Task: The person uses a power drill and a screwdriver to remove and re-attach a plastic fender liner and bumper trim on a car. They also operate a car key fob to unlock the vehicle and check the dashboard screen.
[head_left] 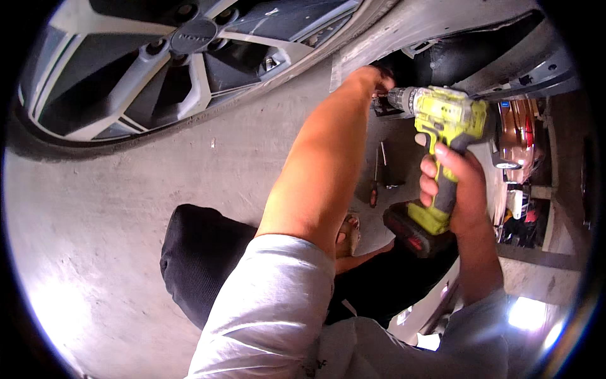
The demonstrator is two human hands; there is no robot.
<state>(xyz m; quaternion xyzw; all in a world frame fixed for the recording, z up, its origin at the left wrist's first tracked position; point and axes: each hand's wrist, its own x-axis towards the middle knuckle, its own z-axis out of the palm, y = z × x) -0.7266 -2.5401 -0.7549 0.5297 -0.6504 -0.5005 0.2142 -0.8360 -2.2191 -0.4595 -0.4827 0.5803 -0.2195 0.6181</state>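
Note:
My right hand [456, 180] is wrapped round the grip of a yellow-green cordless drill [442, 114], its index finger near the trigger. The drill's chuck points left, toward the dark underside of a car. A black battery pack [413, 230] with a red patch sits at the base of the grip. My left arm stretches forward, and my left hand [377, 81] is at the car's dark lower edge, right by the tip of the drill. Its fingers are mostly hidden in shadow, so what they touch cannot be made out.
A car wheel [196, 82] with grey and black spokes fills the upper left. On the concrete floor [158, 196] lie a red-handled screwdriver [374, 192] and a dark tool [386, 167]. The car's body panel [505, 63] hangs above. Another car [516, 136] stands at the far right.

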